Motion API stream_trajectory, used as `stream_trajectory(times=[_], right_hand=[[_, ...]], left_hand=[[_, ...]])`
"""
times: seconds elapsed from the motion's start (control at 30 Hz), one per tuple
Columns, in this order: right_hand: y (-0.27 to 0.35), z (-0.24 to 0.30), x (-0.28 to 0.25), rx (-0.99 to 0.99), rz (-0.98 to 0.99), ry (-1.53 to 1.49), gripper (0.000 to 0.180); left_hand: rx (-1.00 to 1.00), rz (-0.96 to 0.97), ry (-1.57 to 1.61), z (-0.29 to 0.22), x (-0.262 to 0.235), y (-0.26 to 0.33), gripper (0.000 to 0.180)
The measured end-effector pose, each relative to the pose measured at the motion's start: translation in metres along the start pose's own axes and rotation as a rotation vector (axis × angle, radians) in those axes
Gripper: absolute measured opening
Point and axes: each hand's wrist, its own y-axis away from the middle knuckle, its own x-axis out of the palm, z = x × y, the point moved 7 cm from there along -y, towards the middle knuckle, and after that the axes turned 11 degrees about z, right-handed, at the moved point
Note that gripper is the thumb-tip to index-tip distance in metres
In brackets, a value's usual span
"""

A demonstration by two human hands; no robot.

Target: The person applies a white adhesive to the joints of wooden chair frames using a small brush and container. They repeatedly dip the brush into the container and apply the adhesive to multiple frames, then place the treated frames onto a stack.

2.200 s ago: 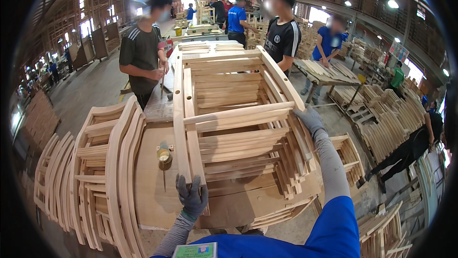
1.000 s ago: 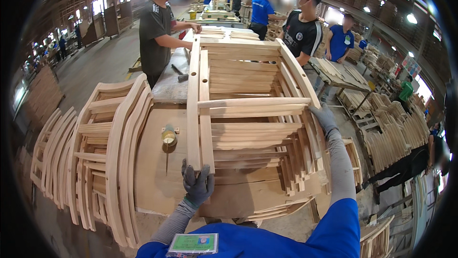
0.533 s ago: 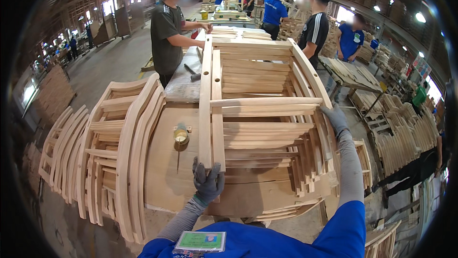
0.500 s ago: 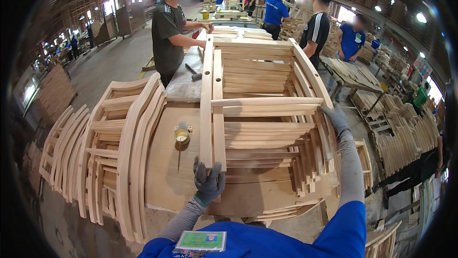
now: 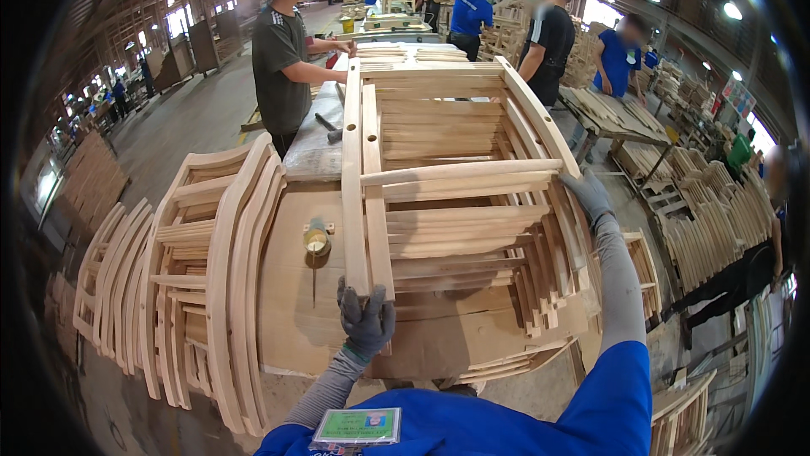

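Stack of wooden frames: on the cardboard-covered table (image 5: 291, 300), in front of the wearer, its length running near to far.
Wood: pale, bare, lightly grained; long side rails joined by crossbars, gently curved rails at right, rungs layered below.
Holes: small, dark and round, in the upper rails.
Top frames: two left rails lie side by side, slightly offset, their near ends uneven.
Left hand (image 5: 365, 321): grey-gloved, fingers partly bent against the near ends of the left rails; how firmly it grips, I cannot tell.
Right hand (image 5: 590, 197): gloved, laid along the outer side of the right rail, fingers partly hidden; its closure cannot be told.
Yellowish container (image 5: 315, 242): left of the stack, a thin stick across it.
Hammer (image 5: 334, 134): farther, left.
More frames (image 5: 221, 287): leaning in rows, left of the table.
Co-worker (image 5: 285, 68): far left, hands near the stack's far end.
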Motion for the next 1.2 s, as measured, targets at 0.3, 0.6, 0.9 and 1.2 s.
stream_trajectory(times=[0.3,0.6,0.9,1.2], right_hand=[[0.0,-0.005,0.001,0.028,0.002,0.001,0.083],[0.004,-0.004,-0.003,0.012,0.014,-0.023,0.087],[0.008,-0.001,-0.002,0.063,0.061,0.005,0.085],[0.005,0.002,0.001,0.061,0.077,0.027,0.088]], left_hand=[[-0.007,0.038,-0.005,0.0,0.001,0.001,0.048],[-0.077,0.07,0.07,0.006,0.016,0.01,0.047],[-0.02,0.041,0.035,0.004,0.009,0.004,0.046],[-0.022,0.028,0.055,0.002,0.007,0.003,0.047]])
